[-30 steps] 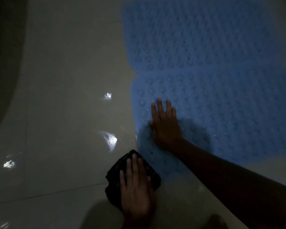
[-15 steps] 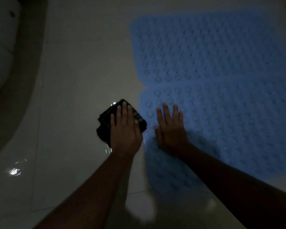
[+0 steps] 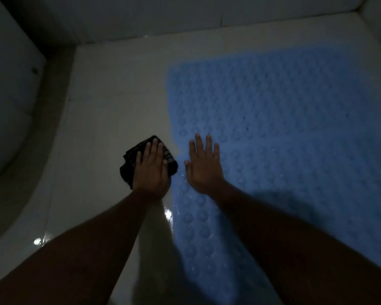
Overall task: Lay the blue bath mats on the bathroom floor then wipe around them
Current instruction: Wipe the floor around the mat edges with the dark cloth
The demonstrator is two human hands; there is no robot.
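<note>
Dim bathroom, head view looking down. Blue bath mat lies flat on the pale tiled floor and fills the right half of the view, reaching close to the far wall. Its surface is covered in rows of round suction-cup bumps. There is a small notch in its left edge beside the hands; cannot tell whether it is one piece or two laid edge to edge.

Left hand lies palm-down on a dark cloth. Its grip is released, with the fingers straight and together, pressing the cloth onto the floor. The cloth is bunched and sticks out past the fingertips and to the left of the hand. Its right corner sits just beside the mat's left edge, touching or nearly so.

Right hand lies palm-down on the mat near that left edge. Its grip is also released, with the fingers spread and straight, holding nothing. The two hands are near each other but apart. Both forearms come in from the bottom of the view and throw shadows over the near part of the mat.

A wet sheen glints on the floor just below the left wrist, along the mat edge. A white curved fixture, too dark to name, stands at far left, well apart from the mat.
</note>
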